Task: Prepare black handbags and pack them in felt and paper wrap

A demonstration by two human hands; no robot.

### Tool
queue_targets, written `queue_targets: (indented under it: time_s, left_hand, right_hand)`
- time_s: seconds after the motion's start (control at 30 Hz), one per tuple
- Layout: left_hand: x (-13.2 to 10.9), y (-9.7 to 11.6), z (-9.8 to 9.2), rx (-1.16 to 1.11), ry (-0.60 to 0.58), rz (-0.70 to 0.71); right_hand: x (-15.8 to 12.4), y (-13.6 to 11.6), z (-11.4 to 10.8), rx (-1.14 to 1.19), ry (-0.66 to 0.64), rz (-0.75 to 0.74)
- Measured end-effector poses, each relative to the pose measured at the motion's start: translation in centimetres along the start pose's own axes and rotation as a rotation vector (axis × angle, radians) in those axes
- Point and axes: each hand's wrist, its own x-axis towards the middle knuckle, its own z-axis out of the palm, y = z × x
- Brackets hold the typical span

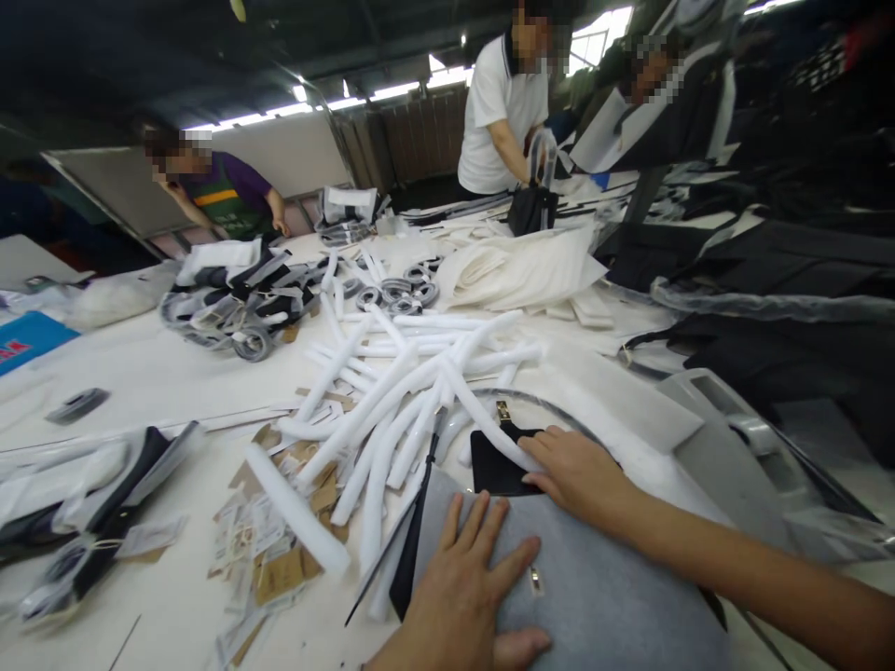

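My left hand (pixel 467 589) lies flat with fingers spread on a grey felt bag (pixel 601 596) at the near edge of the table. My right hand (pixel 574 471) rests at the bag's top edge, fingers curled onto a black flap (pixel 498 466) with a small gold clasp (pixel 502 411). A tiny metal tag (pixel 535 581) sits on the grey felt between my hands. A black strap (pixel 421 508) runs along the bag's left side. A pile of white foam tubes (pixel 392 401) lies just beyond.
Paper tags and cardboard bits (pixel 272 550) are scattered at the left. Rolls of grey tape (pixel 395 291) and bagged parts (pixel 230 298) sit farther back, white cloth bags (pixel 517 270) behind. Black bags (pixel 783 280) crowd the right. Three other people work at the far side.
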Motion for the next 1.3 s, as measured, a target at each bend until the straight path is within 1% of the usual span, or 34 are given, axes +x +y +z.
queue_targets:
  time_s: [0.07,0.13,0.27,0.33,0.4,0.5,0.57,0.67,0.73,0.8,0.93,1.03,1.1,1.2,1.3]
  left_hand:
    - [0.0,0.1,-0.3,-0.048,-0.020,-0.014]
    - [0.0,0.2,-0.5,-0.082,-0.029,-0.016]
    - [0.0,0.3,-0.7,-0.108,-0.005,-0.034]
    - [-0.1,0.3,-0.6,-0.108,0.013,-0.033]
    - [-0.2,0.2,-0.5,-0.094,0.037,-0.014]
    - [-0.3,0.1,-0.3,-0.048,0.093,0.016]
    - [-0.4,0.1,-0.1,-0.027,0.122,0.025]
    - [-0.5,0.1,0.1,-0.011,0.139,0.028]
    - [-0.5,0.0,0.2,0.003,0.152,0.032]
    - [-0.5,0.0,0.3,0.017,0.165,0.034]
    - [-0.4,0.1,0.3,0.026,0.192,0.031]
    - [-0.3,0.3,0.1,0.030,0.224,0.050]
    - [-0.2,0.5,0.0,0.033,0.237,0.066]
    - [-0.3,0.7,0.1,0.016,0.241,0.048]
    - [-0.3,0.9,0.4,-0.007,0.258,0.033]
  right_hand:
    - [1.3,-0.3,-1.0,-0.017,0.010,-0.034]
    - [3.0,-0.3,-2.6,-0.033,0.045,-0.049]
    - [7.9,0.5,-6.3,-0.045,0.151,-0.011]
    - [9.9,1.1,-7.0,-0.030,0.177,0.050]
    - [10.4,1.7,-6.4,0.003,0.134,0.117]
    - [8.9,2.5,-3.8,0.098,-0.028,0.176]
    - [7.7,2.9,-1.9,0.195,-0.112,0.192]
    - [6.6,2.8,-0.4,0.385,-0.148,0.201]
    - [6.2,2.3,-0.4,0.516,-0.132,0.200]
    - [5.3,1.5,-0.9,0.629,-0.100,0.189]
    - [1.8,-0.6,-2.4,0.766,-0.044,0.112]
    - [-1.3,-2.1,-2.9,0.783,-0.031,0.017]
    - [-3.2,-2.7,-2.3,0.751,-0.018,-0.052]
    - [-5.7,-2.9,-0.4,0.577,0.042,-0.188]
    - [-7.5,-2.6,1.8,0.374,0.094,-0.309]
